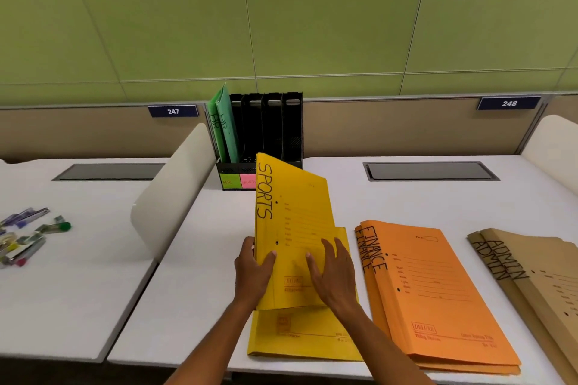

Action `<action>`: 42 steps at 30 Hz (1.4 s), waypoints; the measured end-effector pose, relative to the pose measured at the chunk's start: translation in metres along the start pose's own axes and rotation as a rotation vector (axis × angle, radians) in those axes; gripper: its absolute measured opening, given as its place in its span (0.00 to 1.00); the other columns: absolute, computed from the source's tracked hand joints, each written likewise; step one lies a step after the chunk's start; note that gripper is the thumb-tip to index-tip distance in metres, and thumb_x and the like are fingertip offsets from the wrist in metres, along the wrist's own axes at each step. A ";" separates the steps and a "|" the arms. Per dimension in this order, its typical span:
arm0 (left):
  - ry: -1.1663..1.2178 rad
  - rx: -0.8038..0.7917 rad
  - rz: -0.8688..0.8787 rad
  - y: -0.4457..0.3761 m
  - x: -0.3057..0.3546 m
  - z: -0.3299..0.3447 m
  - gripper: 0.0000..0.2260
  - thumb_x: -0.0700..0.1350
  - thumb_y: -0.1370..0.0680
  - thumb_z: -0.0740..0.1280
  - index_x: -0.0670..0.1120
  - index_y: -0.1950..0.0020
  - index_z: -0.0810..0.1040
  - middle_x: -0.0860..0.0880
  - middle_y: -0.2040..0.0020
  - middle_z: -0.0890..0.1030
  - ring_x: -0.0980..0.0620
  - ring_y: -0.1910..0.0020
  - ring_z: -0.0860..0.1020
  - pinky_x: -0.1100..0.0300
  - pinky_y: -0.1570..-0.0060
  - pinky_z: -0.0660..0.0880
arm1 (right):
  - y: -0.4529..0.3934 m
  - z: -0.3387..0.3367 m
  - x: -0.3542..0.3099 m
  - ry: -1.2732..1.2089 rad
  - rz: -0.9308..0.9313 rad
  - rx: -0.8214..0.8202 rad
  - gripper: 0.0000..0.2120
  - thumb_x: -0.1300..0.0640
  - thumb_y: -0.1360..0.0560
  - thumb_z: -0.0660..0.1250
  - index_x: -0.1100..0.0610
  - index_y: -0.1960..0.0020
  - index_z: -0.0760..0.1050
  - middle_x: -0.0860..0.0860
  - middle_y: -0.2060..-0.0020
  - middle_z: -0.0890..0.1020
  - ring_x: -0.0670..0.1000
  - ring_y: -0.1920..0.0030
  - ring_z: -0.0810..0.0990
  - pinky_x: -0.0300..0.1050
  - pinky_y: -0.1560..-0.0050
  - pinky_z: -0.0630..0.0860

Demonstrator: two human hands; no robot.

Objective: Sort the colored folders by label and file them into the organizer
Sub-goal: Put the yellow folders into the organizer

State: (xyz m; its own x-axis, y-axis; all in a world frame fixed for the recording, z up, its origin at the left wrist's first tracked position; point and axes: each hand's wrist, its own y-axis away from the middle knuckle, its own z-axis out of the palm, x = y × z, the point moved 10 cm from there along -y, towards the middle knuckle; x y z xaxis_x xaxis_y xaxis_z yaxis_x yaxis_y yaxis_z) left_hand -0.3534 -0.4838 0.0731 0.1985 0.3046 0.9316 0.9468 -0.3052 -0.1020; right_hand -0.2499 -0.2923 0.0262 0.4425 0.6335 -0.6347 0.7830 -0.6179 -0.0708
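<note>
A yellow folder marked SPORTS is tilted up off the desk. My left hand grips its left edge, thumb on the front. My right hand lies on its cover with fingers spread. A second yellow folder lies flat beneath it. Two orange FINANCE folders lie to the right, and brown ADMIN folders lie further right. The black organizer stands at the back, with two green HR folders in its leftmost slot. Green and pink labels are on its base.
A white curved divider stands left of the folders. Pens and markers lie on the left desk. Grey cable hatches sit in both desks. Another white divider is at the far right.
</note>
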 end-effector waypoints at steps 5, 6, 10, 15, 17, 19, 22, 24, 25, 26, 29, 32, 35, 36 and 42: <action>-0.012 0.113 0.101 0.000 0.024 -0.015 0.13 0.44 0.23 0.70 0.52 0.43 0.69 0.53 0.49 0.79 0.49 0.51 0.79 0.58 0.53 0.80 | -0.036 -0.038 -0.076 -0.137 -0.160 0.039 0.32 0.35 0.23 0.57 0.49 0.23 0.58 0.52 0.22 0.57 0.53 0.23 0.56 0.53 0.27 0.62; -0.015 0.135 0.133 0.000 0.029 -0.018 0.12 0.44 0.23 0.70 0.52 0.44 0.69 0.57 0.52 0.79 0.53 0.55 0.80 0.66 0.57 0.78 | -0.041 -0.044 -0.093 -0.155 -0.190 0.042 0.33 0.35 0.23 0.57 0.50 0.23 0.57 0.52 0.23 0.58 0.53 0.23 0.57 0.53 0.28 0.64; -0.037 0.187 0.223 -0.007 0.047 -0.031 0.09 0.45 0.21 0.68 0.55 0.49 0.68 0.62 0.58 0.76 0.62 0.62 0.78 0.73 0.66 0.73 | -0.057 -0.059 -0.162 -0.218 -0.278 0.049 0.37 0.31 0.25 0.57 0.50 0.23 0.56 0.50 0.24 0.61 0.51 0.26 0.63 0.50 0.34 0.69; -0.050 0.227 0.361 -0.022 0.064 -0.039 0.09 0.46 0.20 0.65 0.56 0.54 0.66 0.56 0.66 0.74 0.56 0.68 0.77 0.71 0.71 0.69 | -0.069 -0.053 -0.217 -0.266 -0.317 0.016 0.40 0.28 0.26 0.55 0.50 0.22 0.54 0.50 0.24 0.62 0.52 0.26 0.63 0.53 0.33 0.68; -0.083 0.245 0.423 -0.031 0.069 -0.040 0.09 0.41 0.20 0.65 0.54 0.51 0.67 0.53 0.64 0.76 0.55 0.69 0.76 0.69 0.71 0.71 | -0.074 -0.050 -0.230 -0.266 -0.329 0.014 0.40 0.30 0.26 0.57 0.50 0.22 0.53 0.50 0.24 0.62 0.53 0.26 0.63 0.53 0.33 0.68; -0.105 0.243 0.481 -0.042 0.072 -0.041 0.06 0.37 0.21 0.66 0.47 0.49 0.71 0.52 0.61 0.77 0.55 0.68 0.76 0.66 0.70 0.74 | -0.081 -0.048 -0.241 -0.257 -0.337 0.038 0.39 0.33 0.25 0.59 0.51 0.22 0.53 0.51 0.25 0.63 0.53 0.27 0.65 0.52 0.34 0.69; -0.108 0.221 0.543 -0.066 0.076 -0.042 0.07 0.36 0.22 0.67 0.43 0.47 0.72 0.48 0.59 0.77 0.55 0.64 0.75 0.67 0.67 0.74 | -0.094 -0.054 -0.256 -0.239 -0.349 0.124 0.31 0.43 0.21 0.60 0.53 0.23 0.55 0.52 0.30 0.69 0.51 0.35 0.72 0.46 0.40 0.73; -0.083 0.196 0.601 -0.083 0.081 -0.043 0.12 0.34 0.22 0.67 0.46 0.44 0.69 0.46 0.54 0.77 0.56 0.61 0.76 0.67 0.63 0.76 | -0.106 -0.058 -0.266 -0.248 -0.365 0.180 0.24 0.50 0.20 0.59 0.56 0.26 0.60 0.54 0.38 0.75 0.48 0.47 0.77 0.38 0.51 0.74; -0.072 0.179 0.627 -0.093 0.084 -0.043 0.15 0.34 0.23 0.68 0.47 0.41 0.68 0.44 0.51 0.77 0.55 0.57 0.77 0.66 0.60 0.77 | -0.113 -0.060 -0.271 -0.258 -0.370 0.202 0.22 0.53 0.19 0.58 0.57 0.28 0.63 0.54 0.42 0.76 0.45 0.52 0.76 0.34 0.56 0.73; -0.062 0.162 0.646 -0.102 0.088 -0.043 0.18 0.33 0.23 0.68 0.47 0.38 0.67 0.43 0.46 0.77 0.54 0.53 0.78 0.66 0.55 0.78 | -0.119 -0.062 -0.275 -0.269 -0.367 0.218 0.20 0.55 0.19 0.57 0.57 0.29 0.64 0.53 0.44 0.77 0.44 0.55 0.75 0.31 0.58 0.71; -0.054 0.092 0.640 -0.138 0.086 -0.042 0.23 0.35 0.24 0.70 0.42 0.31 0.67 0.41 0.36 0.75 0.49 0.39 0.78 0.59 0.42 0.78 | -0.139 -0.061 -0.288 -0.298 -0.353 0.264 0.20 0.56 0.18 0.56 0.57 0.27 0.62 0.49 0.43 0.76 0.44 0.53 0.76 0.31 0.55 0.73; -0.087 0.020 0.611 -0.169 0.076 -0.041 0.25 0.38 0.23 0.70 0.39 0.28 0.66 0.43 0.31 0.74 0.48 0.33 0.75 0.51 0.37 0.76 | -0.152 -0.059 -0.299 -0.327 -0.349 0.332 0.20 0.56 0.18 0.56 0.57 0.27 0.63 0.49 0.44 0.77 0.43 0.53 0.76 0.32 0.52 0.76; -0.093 -0.049 0.586 -0.194 0.061 -0.042 0.28 0.45 0.23 0.70 0.44 0.26 0.64 0.47 0.29 0.72 0.50 0.31 0.73 0.50 0.36 0.75 | -0.167 -0.055 -0.307 -0.326 -0.343 0.403 0.19 0.57 0.18 0.57 0.58 0.28 0.63 0.47 0.47 0.75 0.37 0.57 0.75 0.21 0.59 0.70; -0.098 -0.072 0.576 -0.200 0.055 -0.041 0.30 0.48 0.23 0.70 0.45 0.25 0.63 0.48 0.28 0.71 0.51 0.30 0.71 0.50 0.34 0.74 | -0.172 -0.054 -0.309 -0.324 -0.343 0.419 0.20 0.58 0.18 0.57 0.58 0.27 0.63 0.46 0.47 0.74 0.36 0.58 0.74 0.20 0.60 0.68; -0.242 -0.170 0.517 -0.240 0.008 -0.045 0.37 0.66 0.24 0.61 0.53 0.21 0.52 0.56 0.20 0.54 0.58 0.22 0.52 0.54 0.24 0.58 | -0.215 -0.046 -0.320 -0.367 -0.330 0.488 0.19 0.58 0.17 0.54 0.57 0.27 0.61 0.46 0.53 0.73 0.31 0.57 0.74 0.23 0.66 0.69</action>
State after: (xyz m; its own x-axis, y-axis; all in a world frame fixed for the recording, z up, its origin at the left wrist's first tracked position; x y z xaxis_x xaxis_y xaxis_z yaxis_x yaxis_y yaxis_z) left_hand -0.5907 -0.4481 0.1209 0.6943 0.2690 0.6675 0.6618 -0.6032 -0.4452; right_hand -0.5402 -0.3408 0.2800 -0.0288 0.6790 -0.7336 0.5269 -0.6133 -0.5884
